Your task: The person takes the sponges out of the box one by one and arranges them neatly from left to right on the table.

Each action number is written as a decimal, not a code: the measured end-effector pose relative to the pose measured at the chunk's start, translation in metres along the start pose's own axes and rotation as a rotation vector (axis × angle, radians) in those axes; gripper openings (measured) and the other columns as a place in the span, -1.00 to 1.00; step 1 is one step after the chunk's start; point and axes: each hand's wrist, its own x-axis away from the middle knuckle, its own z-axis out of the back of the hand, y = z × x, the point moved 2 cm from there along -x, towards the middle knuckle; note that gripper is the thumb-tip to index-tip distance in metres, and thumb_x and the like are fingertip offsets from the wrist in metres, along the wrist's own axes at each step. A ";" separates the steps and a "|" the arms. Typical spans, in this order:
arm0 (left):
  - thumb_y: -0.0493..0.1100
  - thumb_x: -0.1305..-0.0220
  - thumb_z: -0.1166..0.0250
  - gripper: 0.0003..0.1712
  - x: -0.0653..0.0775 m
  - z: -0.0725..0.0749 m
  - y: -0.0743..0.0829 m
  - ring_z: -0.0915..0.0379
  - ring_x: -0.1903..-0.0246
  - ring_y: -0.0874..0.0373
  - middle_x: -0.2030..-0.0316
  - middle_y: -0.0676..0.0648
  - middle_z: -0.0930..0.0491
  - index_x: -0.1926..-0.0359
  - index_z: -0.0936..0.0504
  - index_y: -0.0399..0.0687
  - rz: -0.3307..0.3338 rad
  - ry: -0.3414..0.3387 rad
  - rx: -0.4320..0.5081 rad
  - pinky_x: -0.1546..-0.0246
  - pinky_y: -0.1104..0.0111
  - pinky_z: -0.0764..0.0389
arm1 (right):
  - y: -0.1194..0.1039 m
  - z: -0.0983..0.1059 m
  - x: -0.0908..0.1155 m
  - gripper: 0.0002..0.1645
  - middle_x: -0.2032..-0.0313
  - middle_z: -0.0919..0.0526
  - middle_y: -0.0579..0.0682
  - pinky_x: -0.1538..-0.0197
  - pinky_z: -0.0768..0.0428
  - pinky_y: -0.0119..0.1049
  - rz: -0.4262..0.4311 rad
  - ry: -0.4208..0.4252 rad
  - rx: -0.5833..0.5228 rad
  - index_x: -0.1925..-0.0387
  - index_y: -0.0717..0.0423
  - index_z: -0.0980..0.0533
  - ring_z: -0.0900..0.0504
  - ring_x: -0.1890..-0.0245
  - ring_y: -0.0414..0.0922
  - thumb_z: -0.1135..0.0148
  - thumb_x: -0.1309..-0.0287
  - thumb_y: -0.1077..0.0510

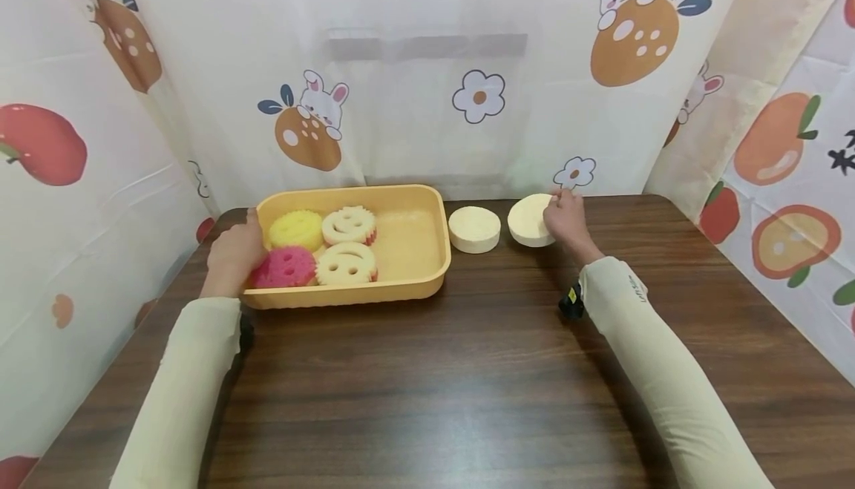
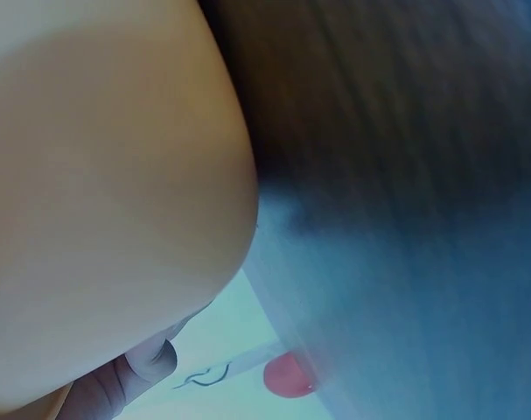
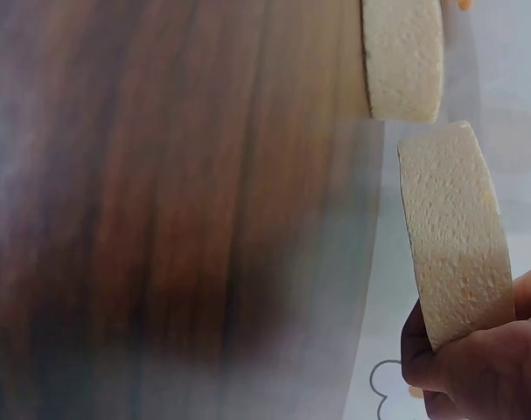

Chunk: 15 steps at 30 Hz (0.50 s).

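Pinching a cream foam disc (image 1: 528,220) by its right edge, your right hand (image 1: 569,222) holds it just beside a second disc (image 1: 474,229) near the far edge of the dark table (image 1: 434,385). Your left hand (image 1: 234,253) grips the left end of a yellow tray (image 1: 413,245), where four smiley-face sponges (image 1: 344,257) lie.

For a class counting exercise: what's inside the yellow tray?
The yellow tray holds a yellow disc, a pink disc and two cream-topped discs. They hide the floor beneath; the left hand covers some rim.
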 end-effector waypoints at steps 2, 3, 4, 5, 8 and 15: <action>-0.16 -0.35 -0.10 -0.03 0.000 0.000 0.000 -0.54 0.27 -0.32 0.12 -0.54 -0.52 -0.50 0.29 -0.44 -0.004 -0.001 0.001 0.14 -0.22 -0.61 | 0.004 -0.001 -0.002 -0.37 -0.29 -0.16 0.48 -0.35 -0.32 0.03 -0.001 -0.019 0.019 -0.27 0.44 -0.24 -0.21 -0.28 0.25 0.48 -0.48 0.06; -0.17 -0.34 -0.10 -0.03 0.000 0.000 0.000 -0.53 0.29 -0.30 0.14 -0.53 -0.52 -0.50 0.29 -0.45 -0.005 -0.002 0.002 0.14 -0.21 -0.62 | 0.005 -0.002 -0.002 -0.37 -0.29 -0.15 0.48 -0.35 -0.31 0.03 -0.001 -0.025 0.028 -0.27 0.43 -0.24 -0.20 -0.29 0.25 0.48 -0.47 0.06; -0.17 -0.34 -0.11 -0.02 0.000 -0.001 0.000 -0.53 0.32 -0.28 0.17 -0.52 -0.53 -0.50 0.30 -0.45 -0.003 -0.006 0.005 0.14 -0.21 -0.62 | 0.006 -0.003 -0.003 -0.37 -0.29 -0.15 0.48 -0.36 -0.30 0.04 -0.001 -0.030 0.036 -0.27 0.43 -0.24 -0.20 -0.30 0.26 0.48 -0.47 0.05; -0.17 -0.34 -0.12 -0.01 0.001 -0.001 0.000 -0.53 0.33 -0.27 0.18 -0.51 -0.53 -0.50 0.31 -0.44 0.000 -0.009 0.009 0.14 -0.22 -0.62 | 0.007 -0.004 -0.003 -0.37 -0.29 -0.15 0.48 -0.38 -0.29 0.04 -0.003 -0.034 0.045 -0.27 0.43 -0.24 -0.19 -0.31 0.27 0.48 -0.47 0.05; -0.17 -0.32 -0.16 0.02 0.001 -0.001 0.000 -0.52 0.31 -0.28 0.17 -0.51 -0.53 -0.50 0.31 -0.43 0.007 -0.015 0.022 0.10 -0.24 -0.61 | 0.009 -0.006 -0.004 -0.37 -0.30 -0.12 0.49 -0.43 -0.24 0.08 -0.015 -0.041 0.056 -0.29 0.42 -0.22 -0.17 -0.34 0.29 0.46 -0.49 0.03; -0.16 -0.33 -0.12 -0.02 0.000 0.000 -0.001 -0.53 0.23 -0.35 0.10 -0.55 -0.51 -0.51 0.29 -0.42 0.007 -0.005 0.014 0.07 -0.26 -0.58 | 0.010 -0.007 -0.004 -0.36 -0.32 -0.10 0.52 -0.44 -0.24 0.11 -0.006 -0.084 0.079 -0.35 0.41 -0.15 -0.17 -0.35 0.31 0.34 -0.50 0.00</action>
